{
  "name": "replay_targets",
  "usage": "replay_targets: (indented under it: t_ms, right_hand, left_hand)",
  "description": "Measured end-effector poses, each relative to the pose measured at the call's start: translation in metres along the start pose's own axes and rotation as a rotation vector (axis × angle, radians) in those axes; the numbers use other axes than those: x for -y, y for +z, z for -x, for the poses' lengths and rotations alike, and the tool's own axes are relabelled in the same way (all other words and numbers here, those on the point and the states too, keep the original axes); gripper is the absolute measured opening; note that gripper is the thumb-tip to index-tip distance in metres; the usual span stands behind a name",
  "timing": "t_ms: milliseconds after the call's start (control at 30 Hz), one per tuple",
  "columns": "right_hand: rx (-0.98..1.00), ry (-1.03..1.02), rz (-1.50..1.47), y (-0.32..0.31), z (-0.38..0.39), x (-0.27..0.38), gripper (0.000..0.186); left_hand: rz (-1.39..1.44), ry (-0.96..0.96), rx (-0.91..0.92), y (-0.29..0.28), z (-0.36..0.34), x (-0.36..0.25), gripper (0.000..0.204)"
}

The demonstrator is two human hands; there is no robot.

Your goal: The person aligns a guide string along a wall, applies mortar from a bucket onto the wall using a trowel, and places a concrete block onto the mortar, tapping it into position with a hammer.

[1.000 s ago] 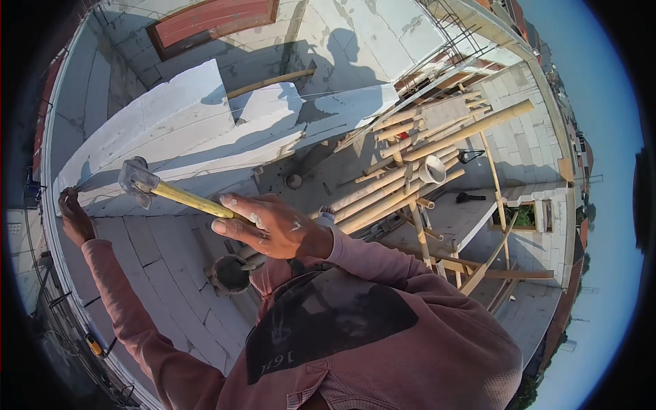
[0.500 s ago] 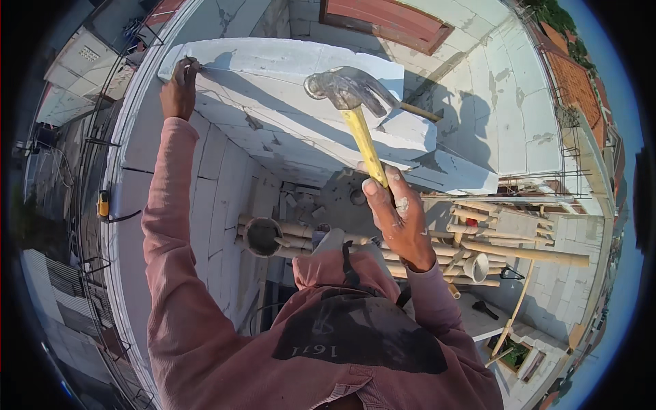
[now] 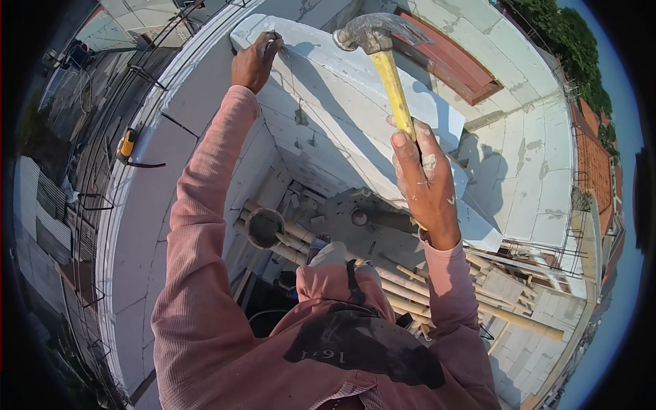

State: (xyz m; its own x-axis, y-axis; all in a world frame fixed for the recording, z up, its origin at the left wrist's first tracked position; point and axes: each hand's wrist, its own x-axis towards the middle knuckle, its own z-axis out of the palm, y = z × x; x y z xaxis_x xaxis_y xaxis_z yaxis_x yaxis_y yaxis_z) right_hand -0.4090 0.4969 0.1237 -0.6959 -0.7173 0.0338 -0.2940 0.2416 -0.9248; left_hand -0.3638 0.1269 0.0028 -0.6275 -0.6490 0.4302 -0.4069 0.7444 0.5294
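Pale grey block walls point(image 3: 157, 174) surround a lower floor, seen from above through a wide round lens. A long white block course point(image 3: 348, 65) with a rough upper edge tops the wall in front of the person, running from upper left to lower right. The person wears a faded pink ribbed long-sleeved top point(image 3: 198, 260). At lower right lie straight tan bamboo poles point(image 3: 526, 322). Beyond the course is a red panel in a brown frame point(image 3: 454, 65).

A claw hammer with a grey metal head and yellow handle point(image 3: 391, 76) stands upright above the right hand point(image 3: 429, 188), which grips its lower end; the head shows against the course's upper edge. The left hand point(image 3: 253, 65) rests at the course's left end, fingers bent together; whether they pinch something cannot be told. A round grey bucket point(image 3: 264, 244) sits below. A small yellow-and-black tool point(image 3: 126, 145) lies on the left wall's top.

A misjudged swing could strike the left fingers or chip the block edge; a loose grip could drop the hammer to the floor.

Counted: two hands, one hammer, one bucket, one red panel, one yellow-and-black tool. The poles are several, overlapping too much to count.
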Motion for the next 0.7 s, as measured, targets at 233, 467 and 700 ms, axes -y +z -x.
replay_targets:
  t_ms: [233, 467, 700]
  right_hand:
    - [-0.033, -0.462, 0.334, 0.038, -0.063, 0.021, 0.032]
    - [-0.002, -0.645, 0.56, 0.078, -0.126, -0.014, 0.03]
    - [0.056, -0.474, 0.587, 0.083, -0.126, -0.011, 0.027]
  left_hand:
    - [-0.058, 0.017, -0.015, 0.003, 0.003, 0.007, 0.037]
    - [-0.071, -0.007, -0.015, 0.005, 0.004, 0.0, 0.035]
    - [-0.032, 0.084, -0.08, 0.005, 0.006, 0.001, 0.029]
